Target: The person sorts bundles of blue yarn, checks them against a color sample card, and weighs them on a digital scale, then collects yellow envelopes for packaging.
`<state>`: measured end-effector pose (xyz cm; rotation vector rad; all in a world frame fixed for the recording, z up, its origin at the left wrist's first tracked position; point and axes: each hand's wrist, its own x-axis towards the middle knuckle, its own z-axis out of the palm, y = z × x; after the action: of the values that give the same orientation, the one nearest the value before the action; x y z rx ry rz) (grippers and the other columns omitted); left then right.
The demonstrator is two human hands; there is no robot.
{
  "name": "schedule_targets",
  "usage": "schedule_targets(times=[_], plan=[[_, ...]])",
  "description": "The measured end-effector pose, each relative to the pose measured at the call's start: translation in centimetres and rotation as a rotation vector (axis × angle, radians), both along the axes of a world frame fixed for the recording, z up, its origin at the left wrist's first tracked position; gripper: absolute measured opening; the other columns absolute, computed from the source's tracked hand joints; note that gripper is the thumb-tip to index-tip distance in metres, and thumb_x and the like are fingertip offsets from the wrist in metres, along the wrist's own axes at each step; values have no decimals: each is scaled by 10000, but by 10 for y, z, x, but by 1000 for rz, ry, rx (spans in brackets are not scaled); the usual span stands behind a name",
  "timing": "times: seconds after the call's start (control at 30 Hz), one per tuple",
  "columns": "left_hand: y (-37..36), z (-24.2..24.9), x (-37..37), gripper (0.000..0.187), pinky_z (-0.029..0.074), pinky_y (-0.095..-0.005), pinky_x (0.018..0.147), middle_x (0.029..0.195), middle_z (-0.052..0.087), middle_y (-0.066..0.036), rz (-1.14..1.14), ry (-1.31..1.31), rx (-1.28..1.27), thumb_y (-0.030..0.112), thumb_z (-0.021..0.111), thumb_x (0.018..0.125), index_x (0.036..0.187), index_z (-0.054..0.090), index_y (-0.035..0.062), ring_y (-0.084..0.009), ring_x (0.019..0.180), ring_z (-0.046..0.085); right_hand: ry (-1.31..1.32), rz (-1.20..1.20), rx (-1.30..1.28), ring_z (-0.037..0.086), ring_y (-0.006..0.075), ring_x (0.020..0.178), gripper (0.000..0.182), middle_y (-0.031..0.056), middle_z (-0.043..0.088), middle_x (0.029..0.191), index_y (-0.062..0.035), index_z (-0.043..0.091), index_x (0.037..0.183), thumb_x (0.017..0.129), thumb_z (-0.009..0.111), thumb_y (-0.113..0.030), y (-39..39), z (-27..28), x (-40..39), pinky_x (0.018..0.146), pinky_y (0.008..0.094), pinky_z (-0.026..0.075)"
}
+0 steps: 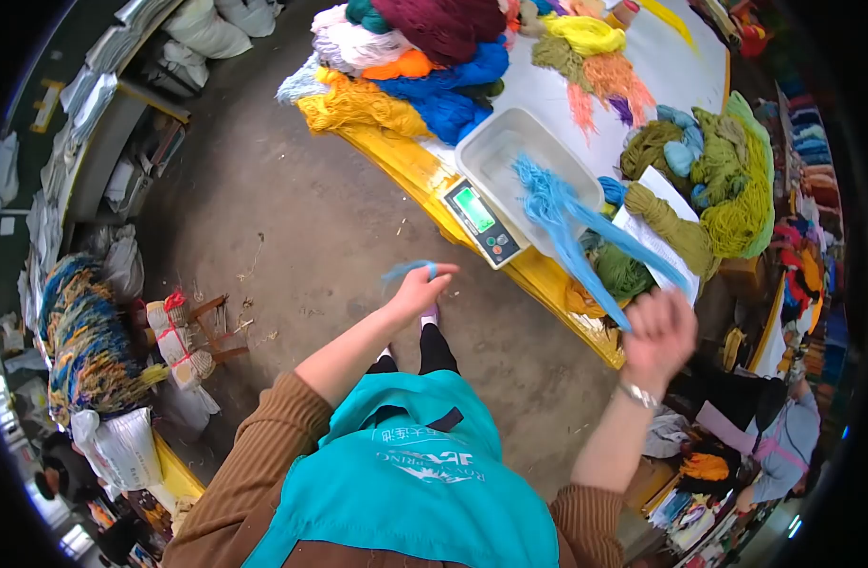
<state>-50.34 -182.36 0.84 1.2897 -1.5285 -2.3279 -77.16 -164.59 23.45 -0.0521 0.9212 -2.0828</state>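
Note:
A light blue yarn hank (547, 204) lies partly in a pale plastic tray (481, 142), which rests on a digital scale (481, 222) with a lit green display. Two long lengths of that hank stretch over the tray's near right rim to my right hand (659, 336), whose fingers are closed on them and slightly blurred. Over the floor, left of the table, my left hand (420, 292) is closed around a small tuft of blue yarn (405, 271). Loose ends of the tuft stick out beside the fingers.
Piles of coloured yarn cover the yellow-edged table (396, 175), including orange-yellow yarn (358, 104) and olive green yarn (723, 156). A paper sheet (653, 225) lies among them. A wooden stool (216, 327) and multicoloured yarn bundle (93, 331) stand left. Another person (784, 435) is at right.

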Motion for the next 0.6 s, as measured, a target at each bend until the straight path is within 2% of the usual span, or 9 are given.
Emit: schedule_targets(times=[0.03,0.07,0.13,0.17,0.23,0.27,0.3,0.47,0.6], plan=[[2,-6,-17,281,493,-319,653,972,652,-37,-70,-53,-212,223,563,948,1182,652,94,-172,742,603,182,64,-106,238,69,453,345,-55,265,516,-142,389,630,959,493,-147,28,23,-1,429,243,187],[5,-17,-30,281,493,-319,653,972,652,-37,-82,-57,-208,223,563,948,1182,652,94,-172,742,603,246,76,-191,251,64,445,375,-51,284,501,-161,366,596,948,496,-156,58,45,-2,421,250,175],[14,-41,-50,274,528,-390,752,1146,638,-48,-239,-63,-985,208,553,935,1183,651,144,-275,874,653,314,-79,-331,189,60,389,406,-56,289,490,-182,311,586,942,498,-120,111,91,4,389,250,160],[15,-37,-59,283,532,-430,794,1312,562,-12,-290,-43,-974,200,551,924,1194,635,192,-316,972,635,263,-138,-414,199,51,400,403,-62,282,497,-184,301,588,914,518,-89,145,108,6,397,252,162],[19,-34,-70,300,535,-430,791,1358,531,0,-369,-95,-976,203,549,924,1217,612,193,-306,989,633,507,-291,-396,202,49,414,333,-61,287,517,-172,359,618,902,513,-92,204,143,18,423,246,163],[21,-34,-76,320,538,-430,788,1403,500,13,-439,-150,-981,206,547,924,1240,589,193,-296,1006,631,752,-448,-343,200,56,425,191,-48,277,540,-89,496,750,940,497,-114,243,151,19,423,237,172],[22,-39,-80,320,538,-430,788,1403,500,13,-448,-147,-982,206,547,924,1240,589,193,-296,1006,631,646,-524,-385,263,95,434,441,-49,262,500,-183,296,558,953,461,-290,204,170,46,441,270,210],[25,-54,-85,447,546,-436,766,1482,411,13,-573,-172,-1127,136,556,882,1322,498,186,-320,958,645,844,-711,-182,199,83,434,369,-59,208,517,-173,330,611,959,436,-238,238,178,86,444,266,157],[24,-53,-92,509,546,-441,757,1503,381,9,-577,-186,-1145,89,554,854,1347,469,184,-324,945,650,831,-939,156,196,91,466,311,-52,193,540,-157,407,673,956,453,-278,257,152,108,457,276,157]])
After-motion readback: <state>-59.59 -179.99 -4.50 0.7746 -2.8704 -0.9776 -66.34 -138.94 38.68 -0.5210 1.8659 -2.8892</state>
